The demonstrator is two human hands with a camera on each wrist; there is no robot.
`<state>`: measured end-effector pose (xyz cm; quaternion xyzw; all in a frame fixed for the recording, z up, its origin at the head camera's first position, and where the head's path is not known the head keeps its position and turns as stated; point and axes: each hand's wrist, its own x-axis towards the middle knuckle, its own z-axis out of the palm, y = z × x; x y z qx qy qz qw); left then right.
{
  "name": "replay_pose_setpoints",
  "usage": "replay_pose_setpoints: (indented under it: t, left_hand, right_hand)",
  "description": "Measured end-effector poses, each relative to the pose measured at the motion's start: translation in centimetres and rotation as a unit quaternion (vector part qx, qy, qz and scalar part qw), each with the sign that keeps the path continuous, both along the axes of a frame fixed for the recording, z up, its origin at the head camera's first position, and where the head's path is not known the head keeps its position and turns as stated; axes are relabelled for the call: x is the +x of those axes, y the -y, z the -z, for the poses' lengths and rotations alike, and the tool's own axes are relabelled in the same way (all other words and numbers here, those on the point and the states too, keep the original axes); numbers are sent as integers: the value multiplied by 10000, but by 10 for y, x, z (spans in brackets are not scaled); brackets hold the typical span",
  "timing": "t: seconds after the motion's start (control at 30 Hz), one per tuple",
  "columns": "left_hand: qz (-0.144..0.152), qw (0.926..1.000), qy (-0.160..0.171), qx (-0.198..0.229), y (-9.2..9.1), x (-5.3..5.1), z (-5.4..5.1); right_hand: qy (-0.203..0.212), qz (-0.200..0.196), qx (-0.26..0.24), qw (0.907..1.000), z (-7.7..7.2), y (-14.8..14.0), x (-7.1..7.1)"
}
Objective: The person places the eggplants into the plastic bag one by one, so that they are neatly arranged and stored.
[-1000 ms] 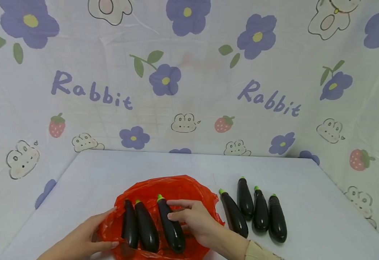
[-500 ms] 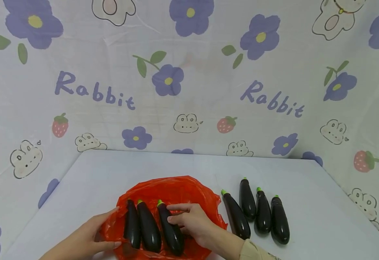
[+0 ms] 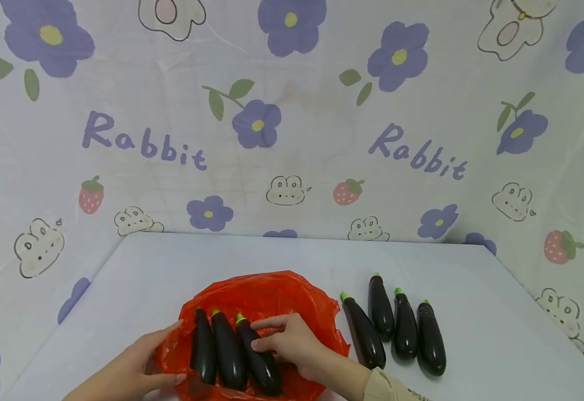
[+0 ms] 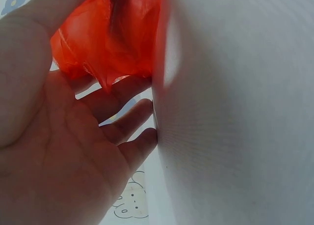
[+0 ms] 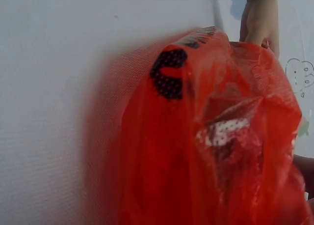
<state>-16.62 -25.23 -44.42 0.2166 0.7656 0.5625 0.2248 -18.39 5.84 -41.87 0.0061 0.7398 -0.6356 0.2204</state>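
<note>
In the head view a red plastic bag (image 3: 312, 312) lies spread with its mouth facing up. Three dark eggplants rest side by side in it: a left one (image 3: 204, 351), a middle one (image 3: 230, 356) and a right one (image 3: 264, 370). My right hand (image 3: 297, 348) holds the right eggplant by its upper part, thumb on top; its other fingers are partly hidden. At the bag's left side, my left hand (image 3: 128, 365) grips the edge between thumb and fingers. The left wrist view shows the bag (image 4: 130, 33) against the fingers of my left hand (image 4: 68, 146).
Several more eggplants (image 3: 406, 328) lie on the white table (image 3: 497, 334) to the right of the bag. A white cloth (image 3: 312, 100) printed with flowers and rabbits hangs behind the table. In the right wrist view the bag (image 5: 162, 176) covers much of the work.
My right hand has shifted slightly left with the right eggplant, which now lies close against the middle one. My left hand stays at the bag's edge.
</note>
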Motion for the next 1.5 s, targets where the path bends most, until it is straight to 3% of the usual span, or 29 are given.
replay_pose_setpoints:
  t: [0.2, 0.37, 0.7, 0.8, 1.0, 1.5]
  left_hand:
    - [-96, 9999, -23, -80, 0, 0, -1]
    - [-84, 9999, -54, -113, -2, 1, -2]
    - [58, 10000, -11, 25, -4, 0, 0]
    - [-21, 10000, 58, -58, -4, 1, -1]
    - [-147, 9990, -181, -380, -2, 3, 0]
    - [32, 9999, -41, -144, -2, -1, 6]
  right_hand:
    - [-238, -9, 425, 9988, -2, 2, 2]
    - [-157, -115, 565, 9982, 0, -2, 0]
    - [143, -25, 334, 9993, 6, -5, -2]
    - [162, -3, 330, 9993, 6, -5, -2]
    - [193, 25, 311, 9993, 6, -5, -2]
    - [162, -14, 254, 9995, 6, -7, 0]
